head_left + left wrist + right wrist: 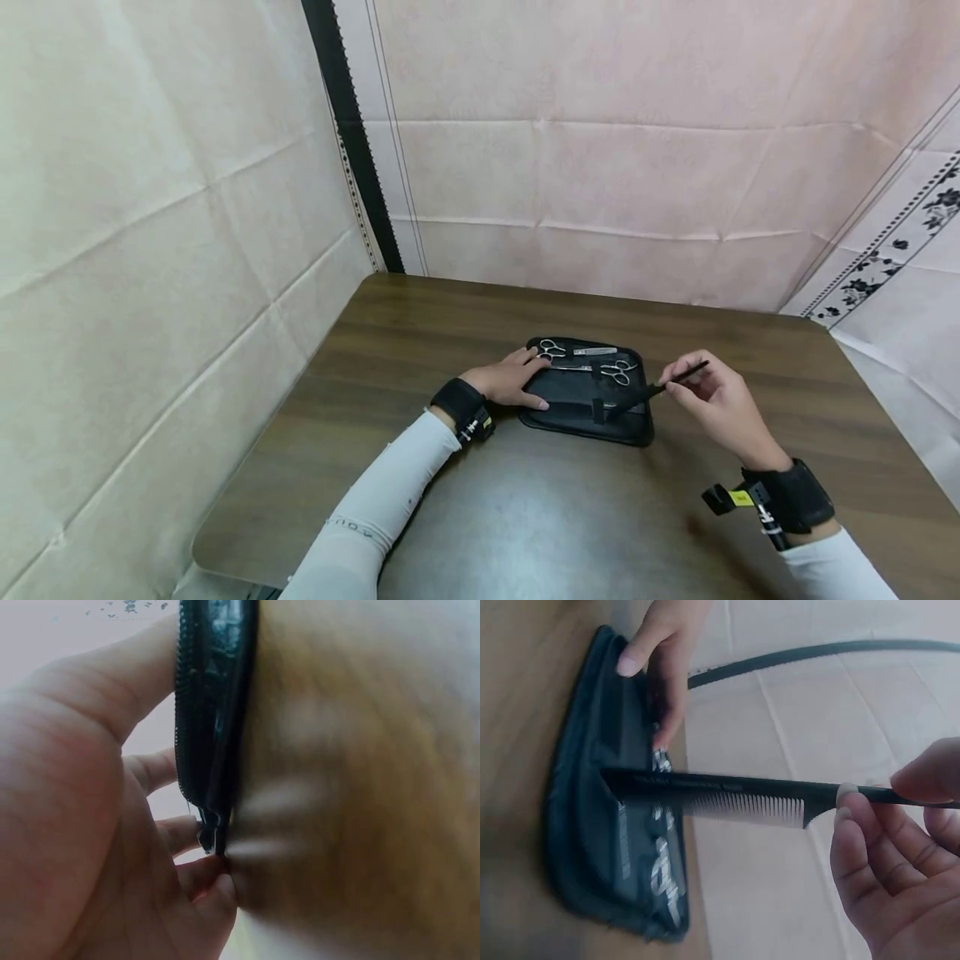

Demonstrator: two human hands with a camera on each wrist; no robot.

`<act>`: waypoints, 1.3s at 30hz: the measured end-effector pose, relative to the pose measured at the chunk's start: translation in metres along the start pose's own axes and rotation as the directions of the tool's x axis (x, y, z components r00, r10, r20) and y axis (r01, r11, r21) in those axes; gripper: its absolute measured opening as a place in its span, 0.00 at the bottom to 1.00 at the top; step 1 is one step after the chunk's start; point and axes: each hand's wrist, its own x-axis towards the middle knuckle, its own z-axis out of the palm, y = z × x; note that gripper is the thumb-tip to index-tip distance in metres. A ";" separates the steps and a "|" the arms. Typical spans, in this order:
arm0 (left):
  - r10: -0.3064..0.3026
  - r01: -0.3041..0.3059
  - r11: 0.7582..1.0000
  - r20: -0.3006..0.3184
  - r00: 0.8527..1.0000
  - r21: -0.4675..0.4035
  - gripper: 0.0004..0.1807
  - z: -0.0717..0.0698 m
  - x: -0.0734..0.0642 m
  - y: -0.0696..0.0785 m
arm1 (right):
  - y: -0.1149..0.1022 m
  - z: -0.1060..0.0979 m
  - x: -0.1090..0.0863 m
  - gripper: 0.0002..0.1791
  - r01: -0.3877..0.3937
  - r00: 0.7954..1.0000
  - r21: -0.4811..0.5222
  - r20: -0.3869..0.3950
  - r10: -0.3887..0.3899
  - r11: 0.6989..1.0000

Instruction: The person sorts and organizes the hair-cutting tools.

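A black zip case point(566, 386) lies opened flat on the table. My left hand point(512, 380) rests on its left edge, fingers spread over the upper corner and thumb on the lower part. Between thumb and fingertips, my right hand point(722, 404) pinches the thin handle of a black tail comb point(742, 787). The comb slants down to the left, its toothed end over the lower right of the case, near a small strap point(597, 411). Inside the case lie two pairs of silver scissors, one with its handles at the right point(618, 372) and another with its handles at the upper left point(551, 347).
The brown wooden table point(450, 333) reaches back to a cloth-covered wall point(600, 167). Another cloth wall point(150, 250) stands along the left side. Wrist cameras on black bands point(791, 497) sit on both wrists.
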 end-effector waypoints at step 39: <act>0.014 -0.013 0.999 0.021 1.000 -0.040 0.46 -0.004 -0.002 -0.001 | 0.042 -0.058 -0.042 0.11 -0.258 0.960 -0.043 0.100 0.261 0.965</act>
